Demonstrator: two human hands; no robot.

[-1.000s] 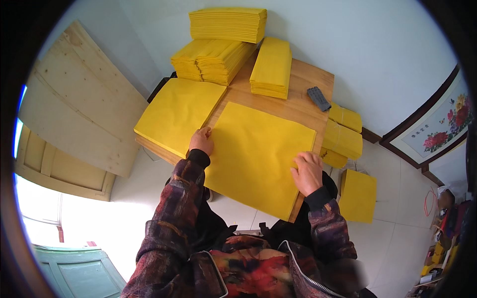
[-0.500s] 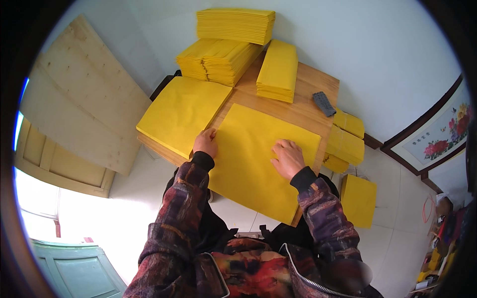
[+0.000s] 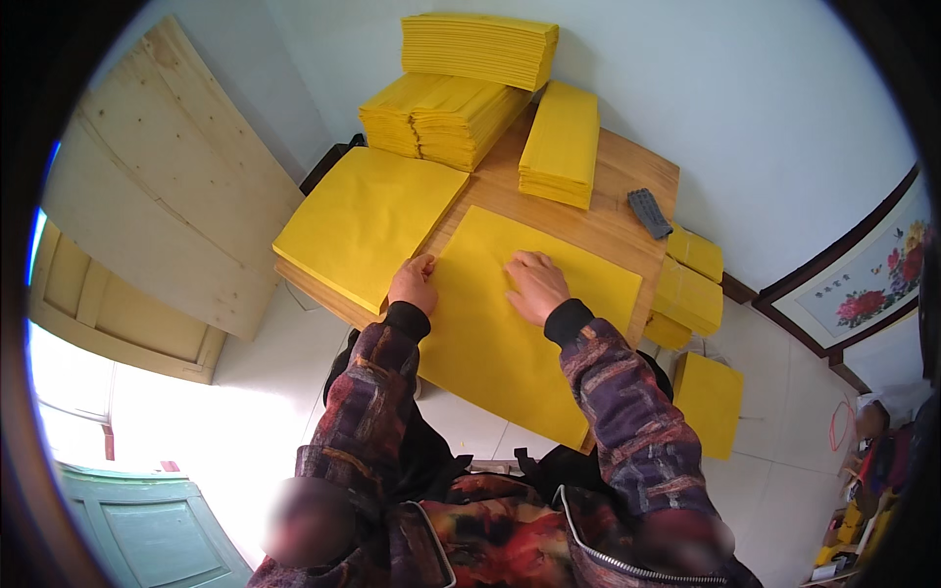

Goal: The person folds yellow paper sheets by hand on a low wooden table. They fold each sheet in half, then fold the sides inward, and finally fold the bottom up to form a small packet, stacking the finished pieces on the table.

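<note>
A large yellow sheet (image 3: 490, 343), paper or thin felt-like material, lies flat on the wooden table (image 3: 627, 162), its near edge hanging over the table's edge. At the sheet's left edge, my left hand (image 3: 414, 284) is closed, thumb and fingers pinching the border. My right hand (image 3: 537, 286) rests on top near the middle, fingers bent and slightly apart, palm down, gripping nothing. To the left lies a flat stack of similar yellow sheets (image 3: 368, 216), close beside my left hand.
Behind are a tied yellow bundle (image 3: 441, 122), a folded stack (image 3: 480, 49) on it, and a narrow stack (image 3: 561, 147). A small dark grey object (image 3: 648, 213) sits at the table's right. More yellow bundles (image 3: 691, 294) stand beyond that edge. A wooden board (image 3: 167, 176) leans at left.
My right hand has slid left across the sheet toward its middle. My left hand stays at the left edge. The whole view has shifted slightly.
</note>
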